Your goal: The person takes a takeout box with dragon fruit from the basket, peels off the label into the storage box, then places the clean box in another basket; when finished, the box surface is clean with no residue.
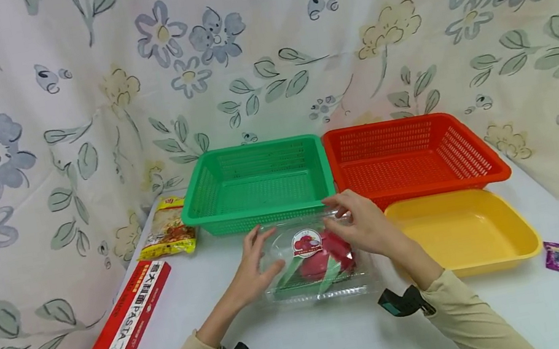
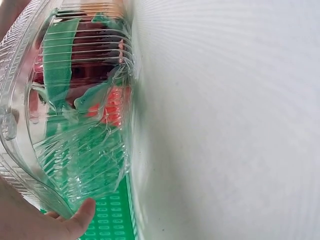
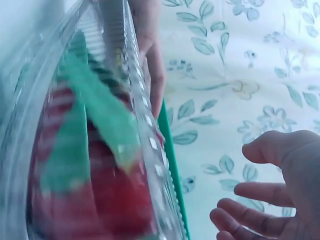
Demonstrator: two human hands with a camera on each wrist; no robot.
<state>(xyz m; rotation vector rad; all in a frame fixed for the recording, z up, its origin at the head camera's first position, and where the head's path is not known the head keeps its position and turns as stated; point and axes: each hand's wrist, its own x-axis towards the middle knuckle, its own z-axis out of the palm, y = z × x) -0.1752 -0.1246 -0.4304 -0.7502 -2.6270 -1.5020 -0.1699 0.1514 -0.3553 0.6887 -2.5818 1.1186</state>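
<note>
A clear plastic clamshell box lies on the white table, in front of the green basket. Inside is a dragon fruit, red with long green scales, and a round label sits on the lid. My left hand touches the box's left end, fingers spread; its thumb shows at the box's corner in the left wrist view. Over the box's right part hovers my right hand. In the right wrist view, that hand is apart from the box, its fingers loosely bent with nothing between them.
At the back stand a green basket and a red basket. A yellow tray is right of the box, with a small purple packet beyond it. On the left lie a yellow food bag and a long red pasta box.
</note>
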